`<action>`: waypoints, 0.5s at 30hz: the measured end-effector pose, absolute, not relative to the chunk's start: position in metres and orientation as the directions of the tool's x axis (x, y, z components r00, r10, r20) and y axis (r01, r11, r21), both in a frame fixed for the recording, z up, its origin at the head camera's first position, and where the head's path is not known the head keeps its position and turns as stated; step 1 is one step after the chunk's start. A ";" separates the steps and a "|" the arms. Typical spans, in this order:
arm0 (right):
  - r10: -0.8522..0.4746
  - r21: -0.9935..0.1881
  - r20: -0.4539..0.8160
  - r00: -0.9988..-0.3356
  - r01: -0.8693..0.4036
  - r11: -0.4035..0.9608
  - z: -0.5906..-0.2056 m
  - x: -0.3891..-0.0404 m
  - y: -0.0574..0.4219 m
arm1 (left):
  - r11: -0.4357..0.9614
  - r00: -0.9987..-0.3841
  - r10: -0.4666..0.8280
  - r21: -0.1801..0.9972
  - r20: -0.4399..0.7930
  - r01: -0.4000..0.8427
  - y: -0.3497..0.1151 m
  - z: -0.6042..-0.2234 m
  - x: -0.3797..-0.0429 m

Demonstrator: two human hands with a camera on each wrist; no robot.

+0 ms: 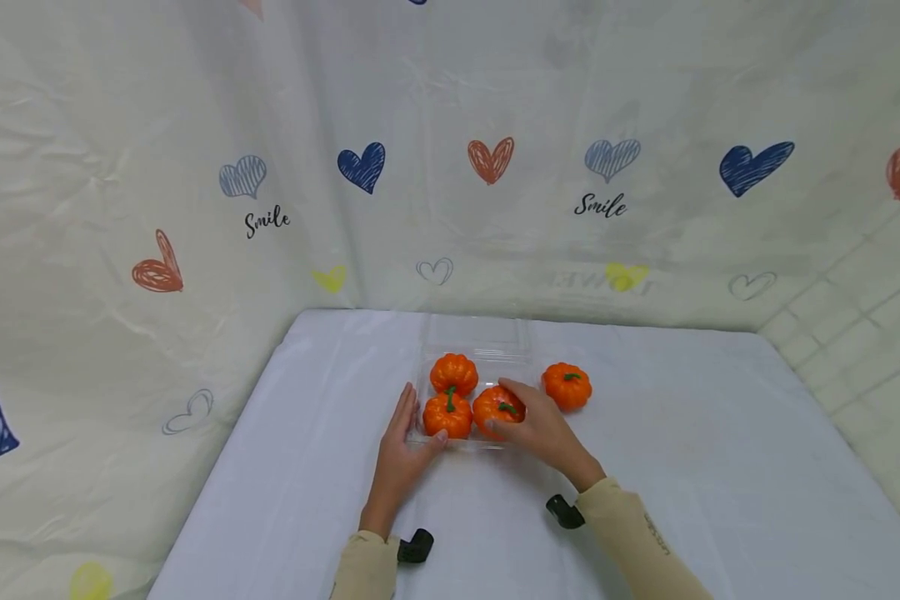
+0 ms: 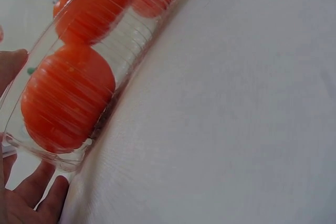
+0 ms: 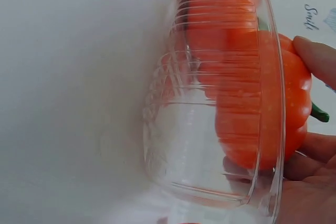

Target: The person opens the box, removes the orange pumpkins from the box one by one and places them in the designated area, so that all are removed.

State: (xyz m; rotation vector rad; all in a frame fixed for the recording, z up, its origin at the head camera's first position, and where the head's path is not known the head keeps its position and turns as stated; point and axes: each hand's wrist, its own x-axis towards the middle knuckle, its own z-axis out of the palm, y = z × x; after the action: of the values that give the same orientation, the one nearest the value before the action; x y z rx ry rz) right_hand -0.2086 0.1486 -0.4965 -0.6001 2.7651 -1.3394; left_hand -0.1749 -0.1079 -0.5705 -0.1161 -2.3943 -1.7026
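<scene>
The right hand (image 1: 540, 421) grips an orange pumpkin (image 1: 489, 403) inside a clear container (image 1: 476, 445) (perhaps off its floor; the view is unclear), beside two more pumpkins (image 1: 453, 371) (image 1: 444, 419). The left hand (image 1: 401, 458), fingers extended, touches the container's side. A fourth pumpkin (image 1: 566, 390) sits on the table (image 1: 682, 467).

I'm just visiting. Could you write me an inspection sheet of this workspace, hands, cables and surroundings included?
Surface: table under white cloth.
Job's things: open clear box containing rear pumpkin and front pumpkin; held pumpkin partly above the rim; outer pumpkin beside the box, right.
Clutter: nothing seen.
Hands: left hand against the box's left side; right hand grips a pumpkin.
Cables: nothing seen.
Surroundings: pale curtain, printed hearts, "Smile".
</scene>
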 end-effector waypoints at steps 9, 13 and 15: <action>-0.314 -0.757 0.230 -0.921 -0.372 0.537 -0.489 -0.203 0.156 | 0.329 -0.974 -0.057 0.925 0.219 0.189 -0.109 -0.570 -0.174; -0.285 -0.770 0.234 -0.929 -0.356 0.529 -0.488 -0.200 0.161 | 0.328 -0.975 -0.060 0.927 0.212 0.181 -0.108 -0.567 -0.173; -0.277 -0.773 0.233 -0.932 -0.351 0.529 -0.487 -0.198 0.163 | 0.324 -0.978 -0.066 0.931 0.199 0.167 -0.107 -0.566 -0.172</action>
State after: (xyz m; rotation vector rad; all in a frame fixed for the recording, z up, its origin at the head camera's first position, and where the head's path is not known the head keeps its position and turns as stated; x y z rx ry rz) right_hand -0.1980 0.1632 -0.4866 -0.5796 2.8173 -1.4548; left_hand -0.1715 -0.1074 -0.5662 -0.0929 -2.3864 -1.7152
